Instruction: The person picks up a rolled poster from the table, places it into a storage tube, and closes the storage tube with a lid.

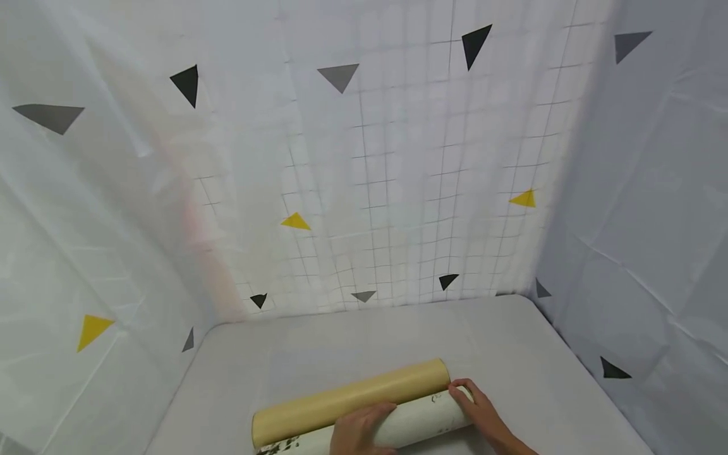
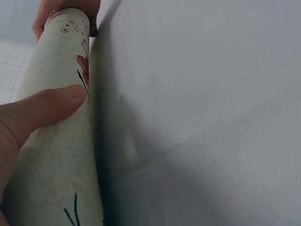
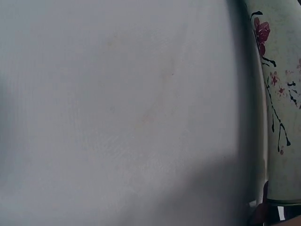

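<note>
A white floral-patterned roll (image 1: 421, 418) lies on the light table, tilted up slightly to the right as seen in the head view. Dark twigs and red blossoms mark its surface in the right wrist view. My left hand (image 1: 359, 431) grips it near the middle; its thumb crosses the roll in the left wrist view. At the right end, my right hand (image 1: 479, 411) holds the rim, with fingers bent over the edge. Directly behind and alongside lies a tan roll (image 1: 347, 399), close against the white one and touched by neither hand as far as I can see.
The pale table (image 1: 546, 379) has rounded far corners. White sheeting (image 1: 398, 158) with black, grey and yellow triangles encloses the back and both sides. A shadow runs along the white roll's near side.
</note>
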`<state>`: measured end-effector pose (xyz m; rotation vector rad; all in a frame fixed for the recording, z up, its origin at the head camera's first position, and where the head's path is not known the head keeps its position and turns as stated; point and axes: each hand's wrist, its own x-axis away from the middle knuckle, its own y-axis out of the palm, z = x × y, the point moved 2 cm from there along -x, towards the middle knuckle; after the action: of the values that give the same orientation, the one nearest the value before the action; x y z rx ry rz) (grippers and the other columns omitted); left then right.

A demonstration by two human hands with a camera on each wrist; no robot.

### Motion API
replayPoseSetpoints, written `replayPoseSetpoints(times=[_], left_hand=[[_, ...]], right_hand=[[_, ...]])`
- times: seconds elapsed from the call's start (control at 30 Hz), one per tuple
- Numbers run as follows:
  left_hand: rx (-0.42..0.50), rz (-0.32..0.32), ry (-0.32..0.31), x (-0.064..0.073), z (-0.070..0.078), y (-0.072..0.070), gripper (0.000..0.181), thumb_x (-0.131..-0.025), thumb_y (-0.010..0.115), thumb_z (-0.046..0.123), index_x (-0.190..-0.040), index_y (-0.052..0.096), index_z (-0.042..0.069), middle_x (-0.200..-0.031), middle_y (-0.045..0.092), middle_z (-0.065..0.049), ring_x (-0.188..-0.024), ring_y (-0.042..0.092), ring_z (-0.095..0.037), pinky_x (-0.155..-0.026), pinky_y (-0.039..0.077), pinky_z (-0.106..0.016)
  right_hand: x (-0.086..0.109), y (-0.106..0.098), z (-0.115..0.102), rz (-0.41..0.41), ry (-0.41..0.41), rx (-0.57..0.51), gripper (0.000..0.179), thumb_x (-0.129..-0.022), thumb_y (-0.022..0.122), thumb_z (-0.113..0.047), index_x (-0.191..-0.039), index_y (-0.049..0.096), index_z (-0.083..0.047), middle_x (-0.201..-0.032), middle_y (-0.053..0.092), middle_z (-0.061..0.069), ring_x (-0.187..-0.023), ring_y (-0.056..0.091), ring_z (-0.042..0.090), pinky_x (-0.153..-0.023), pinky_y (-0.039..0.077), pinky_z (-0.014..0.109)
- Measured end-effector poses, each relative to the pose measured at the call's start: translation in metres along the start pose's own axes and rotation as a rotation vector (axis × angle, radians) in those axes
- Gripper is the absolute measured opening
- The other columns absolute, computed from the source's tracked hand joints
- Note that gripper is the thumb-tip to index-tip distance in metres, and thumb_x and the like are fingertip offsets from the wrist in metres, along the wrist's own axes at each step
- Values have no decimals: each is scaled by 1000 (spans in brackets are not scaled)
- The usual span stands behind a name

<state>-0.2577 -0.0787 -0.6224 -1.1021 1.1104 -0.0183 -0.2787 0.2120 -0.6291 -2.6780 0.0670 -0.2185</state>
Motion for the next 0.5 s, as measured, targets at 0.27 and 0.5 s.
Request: replayPoseSetpoints(times=[0.27, 0.5], left_hand=[[-33, -30, 1, 8, -2, 2, 73, -60, 85, 72, -117, 74, 27, -105, 79, 15, -84, 73, 0, -64, 52, -13], [-46, -18, 33, 7, -5, 4, 82, -56, 87, 73, -121, 72, 25, -107, 79, 13, -86, 74, -2, -66, 53, -14]], right_hand=[[2, 6, 9, 27, -50, 95, 36, -106, 52, -40, -118, 64, -9, -123, 70, 9, -115, 61, 20, -93, 48, 37], [-2, 5, 8, 59, -125, 79, 32, -106, 52, -34, -113, 65, -5, -116, 71, 10, -106, 60, 15, -90, 47, 34]])
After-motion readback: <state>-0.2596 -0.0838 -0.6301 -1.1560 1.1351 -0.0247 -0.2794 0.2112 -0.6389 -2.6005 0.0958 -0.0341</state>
